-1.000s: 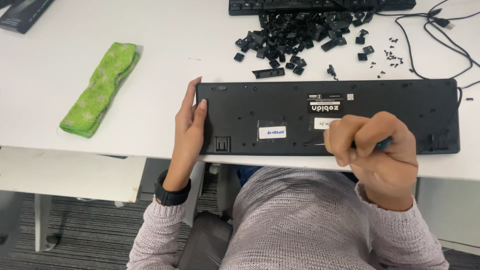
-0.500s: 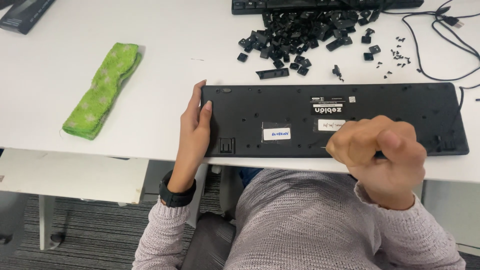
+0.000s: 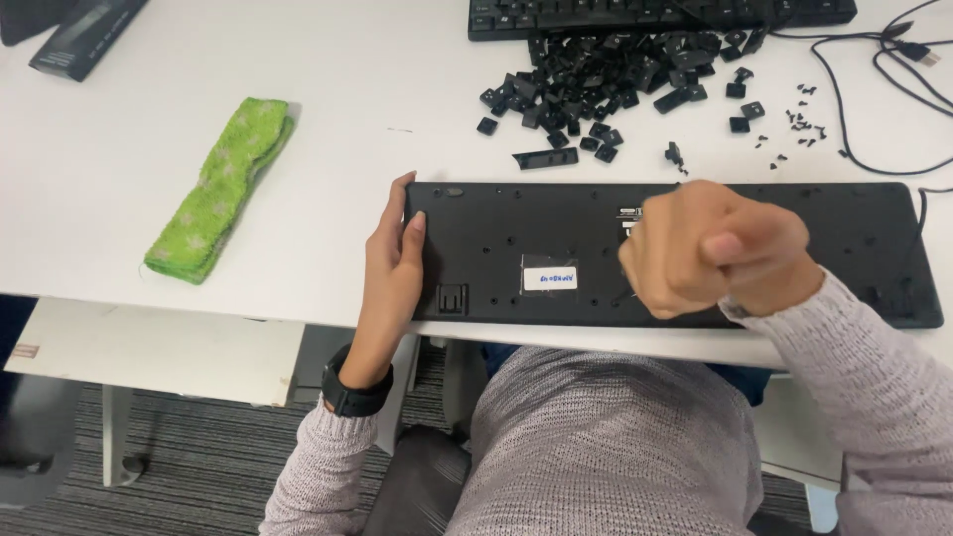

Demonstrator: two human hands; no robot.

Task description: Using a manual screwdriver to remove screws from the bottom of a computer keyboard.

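White desk [image 3: 298,189] fills most of the view, with grey striped carpet below its front edge. A black keyboard [image 3: 556,233] lies face down near that edge, its underside with a white label facing up. The left hand [image 3: 394,268] rests open and flat on the keyboard's left end, pinning it. The right hand [image 3: 710,253] is closed in a fist above the middle of the underside; whatever it grips is hidden inside the fingers. For steady work, the flat hand should keep firm downward pressure so the housing cannot slide. Loose black keycaps [image 3: 606,84] and small dark screws [image 3: 804,124] lie scattered just behind the keyboard. A second keyboard [image 3: 655,12] sits at the far edge, a black cable [image 3: 864,119] curls at the right, and a green cloth [image 3: 223,189] lies well apart on the left.
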